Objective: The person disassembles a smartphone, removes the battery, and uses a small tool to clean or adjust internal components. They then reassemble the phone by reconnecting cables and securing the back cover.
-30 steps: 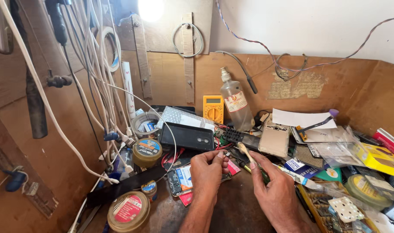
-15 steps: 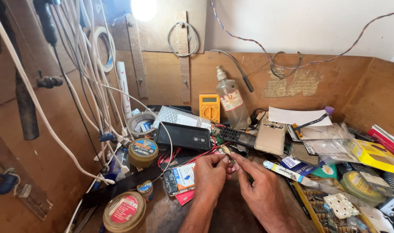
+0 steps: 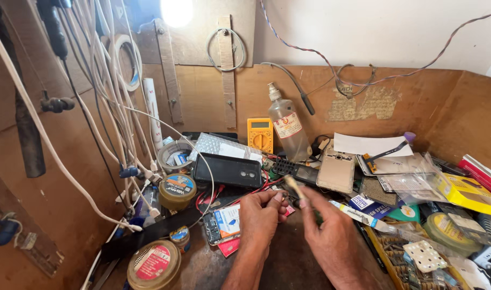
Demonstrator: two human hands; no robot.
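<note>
My left hand [image 3: 259, 220] and my right hand [image 3: 326, 231] meet over the middle of a cluttered brown workbench [image 3: 288, 266]. The right hand's fingers pinch a thin stick-like tool with a pale tip [image 3: 291, 187] that points up and left. The left hand's fingertips are closed on something very small next to that tip; I cannot make out what it is. Just behind the hands lie a black phone [image 3: 227, 170], red wires [image 3: 256, 189] and a dark circuit part [image 3: 294, 171]. An opened phone with its insides showing [image 3: 221, 225] lies left of my left hand.
A yellow multimeter [image 3: 260, 134] and a clear bottle [image 3: 287, 129] stand at the back wall. Round tins [image 3: 176, 189] [image 3: 154, 264] sit at the left under hanging white cables [image 3: 111, 96]. A gold phone back [image 3: 337, 171], papers, a yellow box [image 3: 466, 190] and packets crowd the right side.
My hands have drawn closer together, the right one shifting left. The view has tilted down slightly, so the bench things sit a little higher in frame.
</note>
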